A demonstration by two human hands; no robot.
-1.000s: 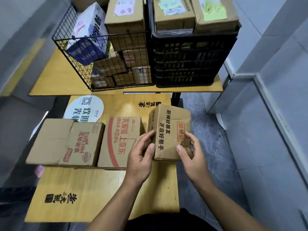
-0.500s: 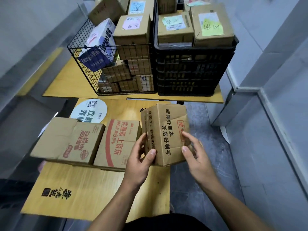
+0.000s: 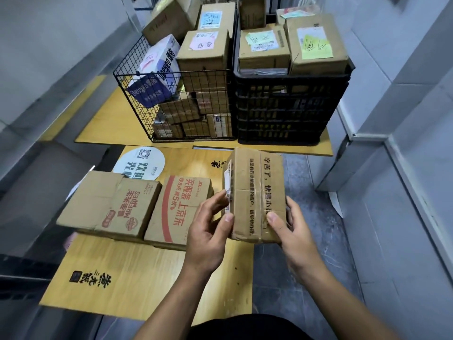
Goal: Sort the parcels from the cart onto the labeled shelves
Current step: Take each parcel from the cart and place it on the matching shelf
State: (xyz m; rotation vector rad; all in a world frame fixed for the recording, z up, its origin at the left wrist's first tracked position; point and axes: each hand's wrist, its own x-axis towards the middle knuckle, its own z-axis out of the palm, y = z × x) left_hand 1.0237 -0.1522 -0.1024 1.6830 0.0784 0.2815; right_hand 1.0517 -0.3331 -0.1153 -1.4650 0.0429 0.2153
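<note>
I hold a brown cardboard parcel with black printed characters and tape across it, above the right edge of the near wooden board. My left hand grips its left side, thumb by a white label strip. My right hand grips its lower right corner. On the board to the left lie two parcels: one with red print and one marked MR FRIES.
Farther back, a wire basket and a black plastic crate stand on a wooden surface, both filled with boxes carrying coloured notes. A round white sticker lies on the board. Grey walls close in on the left and right; tiled floor lies to the right.
I have turned the parcel in both hands, so a taped face with different print now faces up. The view has tilted upward, showing more of the basket and crate.
</note>
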